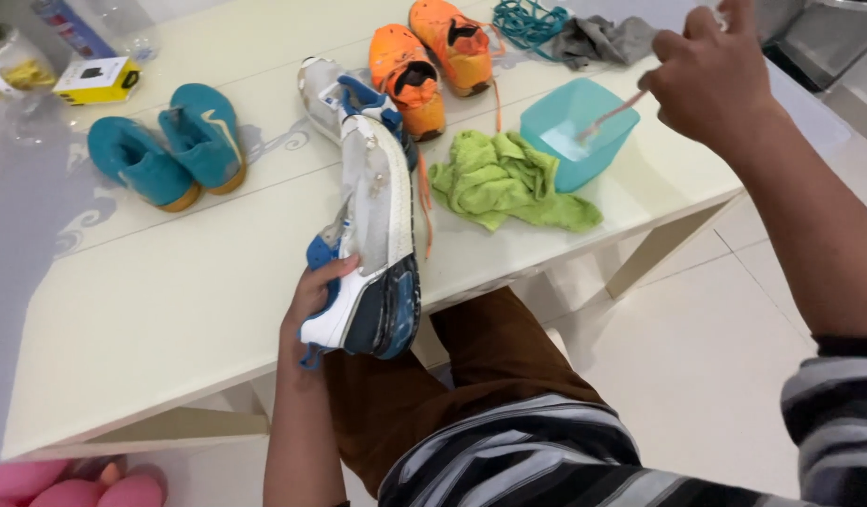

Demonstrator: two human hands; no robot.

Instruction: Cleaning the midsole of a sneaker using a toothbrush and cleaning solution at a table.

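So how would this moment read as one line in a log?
left hand: holds white shoe by heel, sole up | right hand: holds brush, tip in teal tub | green cloth beside tub

Shoe (377, 235) in my left hand (311, 300): white mesh-like fabric, grubby; sole rubbery, matt. Table (170, 310) smooth, glossy cream. Green cloth (504, 183) fluffy terry. Teal tub (583, 127) smooth plastic.

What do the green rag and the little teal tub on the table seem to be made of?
The green rag looks like soft microfibre or terry cloth: fuzzy, matte, crumpled into folds. The teal tub looks like plastic: smooth, slightly translucent walls with rounded corners.
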